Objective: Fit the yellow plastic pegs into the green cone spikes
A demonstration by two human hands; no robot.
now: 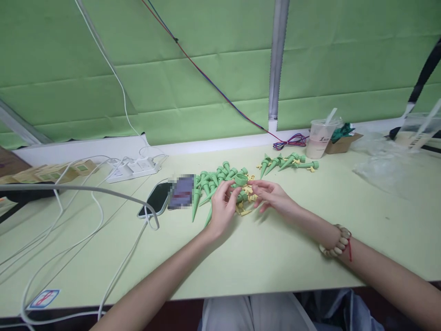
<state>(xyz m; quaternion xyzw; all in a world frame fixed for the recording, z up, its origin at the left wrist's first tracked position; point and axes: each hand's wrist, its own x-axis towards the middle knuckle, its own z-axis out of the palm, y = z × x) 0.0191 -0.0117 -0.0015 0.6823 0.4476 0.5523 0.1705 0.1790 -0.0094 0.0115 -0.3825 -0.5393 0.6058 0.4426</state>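
Both forearms come in over the near edge of the pale green table (275,262), and they meet at the pile (210,181) of green plastic spikes. On the right wrist, nearer than the pile, sits a bracelet (336,241) of round cream beads with a red thread.

The left hand (223,207) stands just in front of the pile with the wrist bent up. Its fingers and thumb are curled closed around one green spike (241,179), which is held above the right end of the pile with its round, cup-shaped head on top. The right hand (274,196) lies right of the pile, palm half up and fingers loosely spread. Its fingertips (253,185) reach the head of that spike, but I cannot tell if they pinch anything.

Small yellow pieces (245,209) lie under the hands. Left of the pile is a dark phone (157,198) with a white cable. Behind the pile to the right are more cone-shaped spikes (287,162), and beyond them a clear plastic cup (319,138).
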